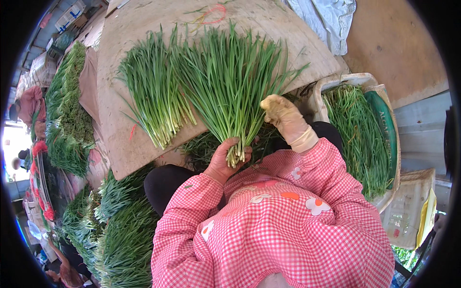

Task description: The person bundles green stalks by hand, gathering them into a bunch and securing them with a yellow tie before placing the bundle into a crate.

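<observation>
My left hand [224,161], bare, is wrapped round the pale lower ends of a bunch of garlic chives [230,81]. The green leaves fan out away from me over the board. My right hand [285,117] wears a cream-coloured glove and hovers just right of the bunch. Its fingers are curled closed, and whatever they may hold is hidden. To the left of the held bunch, a second pile of garlic chives [153,86] lies on the wooden board [113,139], its white ends toward me.
A pale crate [319,103] at the right holds long green leaves and a green bag [379,115]. Red string [213,14] lies on the board's far part. Heaps of greens [127,245] stand at lower left, with more greens [69,110] beyond. Loose leaves [199,149] lie below the board's near edge.
</observation>
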`<action>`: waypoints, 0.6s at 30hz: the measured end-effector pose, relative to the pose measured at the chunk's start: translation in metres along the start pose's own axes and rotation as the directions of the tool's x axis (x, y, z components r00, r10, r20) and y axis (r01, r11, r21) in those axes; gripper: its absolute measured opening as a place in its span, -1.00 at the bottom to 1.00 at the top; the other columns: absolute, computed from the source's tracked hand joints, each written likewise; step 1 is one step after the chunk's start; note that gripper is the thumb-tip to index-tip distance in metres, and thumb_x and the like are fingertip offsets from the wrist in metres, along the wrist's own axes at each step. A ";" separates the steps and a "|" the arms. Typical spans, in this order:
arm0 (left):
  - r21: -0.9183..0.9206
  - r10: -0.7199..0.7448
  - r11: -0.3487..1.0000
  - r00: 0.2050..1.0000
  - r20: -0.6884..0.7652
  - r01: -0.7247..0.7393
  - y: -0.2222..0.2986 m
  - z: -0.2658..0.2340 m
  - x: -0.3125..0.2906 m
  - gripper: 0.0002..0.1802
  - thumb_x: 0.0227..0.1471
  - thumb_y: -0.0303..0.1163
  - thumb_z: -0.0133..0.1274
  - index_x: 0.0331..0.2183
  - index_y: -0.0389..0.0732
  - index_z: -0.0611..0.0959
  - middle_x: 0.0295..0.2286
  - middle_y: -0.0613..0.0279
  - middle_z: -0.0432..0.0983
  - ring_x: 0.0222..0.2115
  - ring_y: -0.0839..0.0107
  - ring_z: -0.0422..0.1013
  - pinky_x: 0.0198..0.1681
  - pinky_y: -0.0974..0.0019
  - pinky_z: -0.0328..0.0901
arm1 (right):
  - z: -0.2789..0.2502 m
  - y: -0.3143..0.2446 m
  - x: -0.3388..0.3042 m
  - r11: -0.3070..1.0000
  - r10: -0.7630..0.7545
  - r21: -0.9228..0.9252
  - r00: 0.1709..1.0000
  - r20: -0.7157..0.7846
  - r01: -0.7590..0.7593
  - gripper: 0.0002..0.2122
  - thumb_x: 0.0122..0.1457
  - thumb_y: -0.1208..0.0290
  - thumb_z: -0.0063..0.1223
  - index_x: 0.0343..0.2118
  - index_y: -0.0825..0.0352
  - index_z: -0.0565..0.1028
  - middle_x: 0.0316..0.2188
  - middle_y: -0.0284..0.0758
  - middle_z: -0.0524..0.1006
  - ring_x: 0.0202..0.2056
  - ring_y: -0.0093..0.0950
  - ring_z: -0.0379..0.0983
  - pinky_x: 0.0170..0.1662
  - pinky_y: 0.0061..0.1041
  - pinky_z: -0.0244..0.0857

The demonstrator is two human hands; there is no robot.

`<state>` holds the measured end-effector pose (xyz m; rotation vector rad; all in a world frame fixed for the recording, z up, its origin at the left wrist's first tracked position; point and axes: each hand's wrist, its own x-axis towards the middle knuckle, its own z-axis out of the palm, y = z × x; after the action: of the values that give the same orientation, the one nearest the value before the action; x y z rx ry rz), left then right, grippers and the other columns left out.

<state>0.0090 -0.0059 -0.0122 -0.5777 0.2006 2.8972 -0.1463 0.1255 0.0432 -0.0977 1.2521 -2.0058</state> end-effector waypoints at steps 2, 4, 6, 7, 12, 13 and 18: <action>-0.036 -0.011 0.999 0.999 0.038 0.012 -0.001 0.000 0.001 -0.47 -0.06 -0.40 0.01 -0.03 -0.38 0.28 -0.18 -0.03 0.35 -0.47 0.47 0.28 -0.48 0.46 0.26 | -0.010 -0.011 0.000 0.970 -0.044 0.241 0.998 0.041 0.033 -0.82 0.18 0.29 -0.10 -0.40 0.31 0.41 -0.70 -0.52 0.23 -0.63 -0.63 0.14 -0.47 -0.65 0.09; 0.007 0.002 1.000 1.000 0.012 -0.002 -0.001 0.001 0.001 -0.47 -0.05 -0.41 0.01 -0.03 -0.37 0.29 -0.20 0.01 0.36 -0.47 0.48 0.29 -0.49 0.46 0.25 | -0.012 -0.041 -0.011 0.866 -0.100 0.495 0.947 0.305 -0.068 -0.79 0.18 0.27 -0.13 -0.54 0.23 0.30 -0.72 -0.52 0.14 -0.65 -0.62 0.07 -0.51 -0.60 0.03; 0.047 0.014 0.999 1.000 0.004 -0.014 -0.002 0.003 0.000 -0.49 -0.06 -0.44 0.03 -0.05 -0.35 0.30 -0.23 0.08 0.40 -0.49 0.49 0.29 -0.49 0.45 0.25 | -0.007 -0.064 -0.036 0.845 -0.129 0.529 0.933 0.335 -0.073 -0.75 0.16 0.19 -0.12 -0.58 0.19 0.26 -0.71 -0.49 0.16 -0.64 -0.59 0.08 -0.52 -0.56 0.01; 0.071 0.032 0.997 0.999 -0.014 -0.031 -0.002 0.002 -0.001 -0.49 -0.07 -0.44 0.04 -0.05 -0.34 0.31 -0.24 0.09 0.40 -0.49 0.49 0.29 -0.49 0.45 0.25 | -0.006 -0.068 -0.052 0.903 -0.121 0.430 0.955 0.272 -0.008 -0.72 0.14 0.12 -0.11 -0.59 0.17 0.27 -0.72 -0.48 0.17 -0.64 -0.56 0.08 -0.52 -0.55 0.00; 0.147 0.018 0.989 0.999 -0.043 -0.011 0.000 0.001 0.003 -0.57 -0.08 -0.45 0.06 -0.11 -0.32 0.38 -0.34 0.15 0.45 -0.52 0.50 0.31 -0.49 0.45 0.27 | -0.013 -0.031 -0.070 0.393 0.191 -0.851 0.874 0.446 0.348 -0.77 0.05 0.37 0.00 -0.22 0.30 0.41 -0.36 -0.22 0.45 -0.34 -0.33 0.40 -0.23 -0.48 0.29; 0.161 0.009 0.987 0.999 -0.045 -0.001 0.000 -0.003 0.003 -0.58 -0.08 -0.46 0.06 -0.12 -0.32 0.39 -0.36 0.16 0.45 -0.53 0.50 0.32 -0.49 0.44 0.27 | -0.015 -0.020 -0.069 -0.100 0.155 -0.875 0.876 0.457 0.474 -0.75 0.02 0.43 0.02 -0.19 0.31 0.40 -0.34 -0.19 0.45 -0.30 -0.30 0.41 -0.20 -0.49 0.29; 0.401 0.078 0.914 0.997 -0.016 -0.065 -0.004 0.000 0.002 -0.60 -0.08 -0.46 0.07 -0.13 -0.26 0.41 -0.39 0.18 0.45 -0.46 0.40 0.41 -0.38 0.38 0.35 | 0.020 -0.016 -0.056 0.166 -0.049 -0.786 0.801 0.596 0.595 -0.66 0.00 0.49 -0.03 -0.09 0.23 0.38 -0.24 -0.17 0.44 -0.21 -0.25 0.40 -0.18 -0.40 0.31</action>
<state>0.0078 -0.0013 -0.0139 -0.5488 0.8133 2.7918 -0.1065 0.1501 0.0833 -1.5231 2.0810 -0.9843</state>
